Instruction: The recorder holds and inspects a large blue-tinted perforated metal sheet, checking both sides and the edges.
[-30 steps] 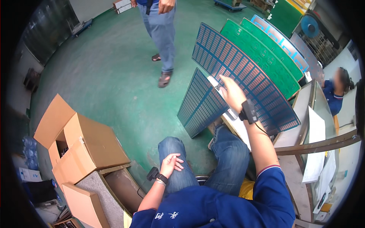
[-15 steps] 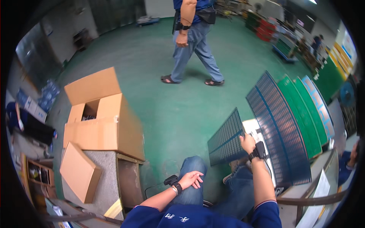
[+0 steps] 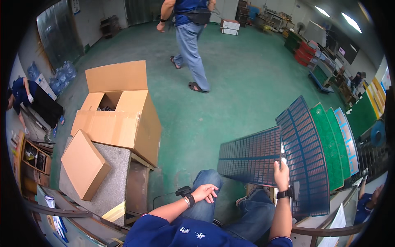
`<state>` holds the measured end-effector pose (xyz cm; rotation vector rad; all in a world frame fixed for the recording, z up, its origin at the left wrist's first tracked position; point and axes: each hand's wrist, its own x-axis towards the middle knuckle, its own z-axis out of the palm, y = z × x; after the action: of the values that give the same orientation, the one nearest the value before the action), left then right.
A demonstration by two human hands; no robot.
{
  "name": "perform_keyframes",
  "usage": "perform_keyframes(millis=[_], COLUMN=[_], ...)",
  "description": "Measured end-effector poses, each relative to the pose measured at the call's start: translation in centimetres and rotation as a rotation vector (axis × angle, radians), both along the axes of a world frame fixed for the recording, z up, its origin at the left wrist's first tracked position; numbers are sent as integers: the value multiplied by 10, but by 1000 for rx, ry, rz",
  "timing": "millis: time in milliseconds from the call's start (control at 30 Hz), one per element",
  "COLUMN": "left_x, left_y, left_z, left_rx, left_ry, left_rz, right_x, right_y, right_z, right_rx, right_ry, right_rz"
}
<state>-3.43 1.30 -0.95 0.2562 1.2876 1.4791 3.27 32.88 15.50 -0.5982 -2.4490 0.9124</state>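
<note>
My right hand (image 3: 282,175) grips the right edge of a dark blue grid panel (image 3: 249,156) and holds it out flat above my knees. The panel sits just left of a stack of similar panels, dark blue (image 3: 304,152) in front and green (image 3: 327,144) behind, leaning on edge. My left hand (image 3: 204,192) rests on my left thigh with its fingers loosely apart and nothing in it. A dark watch is on each wrist. I am seated, in blue jeans and a blue shirt.
An open cardboard box (image 3: 119,115) stands on a grey block (image 3: 109,181) to my left, with a flat cardboard piece (image 3: 84,164) beside it. A person in jeans (image 3: 189,41) walks on the green floor ahead. Other people sit at far left (image 3: 20,92) and lower right (image 3: 368,201).
My view has swung left and up, bringing the cardboard box toward the centre. My right hand has drawn one blue panel away from the stack and tilted it flatter. The walking person has moved farther off.
</note>
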Motion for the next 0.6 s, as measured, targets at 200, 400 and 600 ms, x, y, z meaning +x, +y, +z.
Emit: perform_keyframes(millis=[200,400,600], left_x=[-16,-32,-25], left_y=[8,40,53], left_z=[8,77,145], left_rx=[159,625,890], left_ry=[-124,-220,-325], left_rz=[192,419,467], right_x=[62,91,93], right_y=[-22,-30,-63], right_z=[77,71,34], right_rx=[-349,-687,-984], right_ry=[215,547,622], right_rz=[-71,-148,-271])
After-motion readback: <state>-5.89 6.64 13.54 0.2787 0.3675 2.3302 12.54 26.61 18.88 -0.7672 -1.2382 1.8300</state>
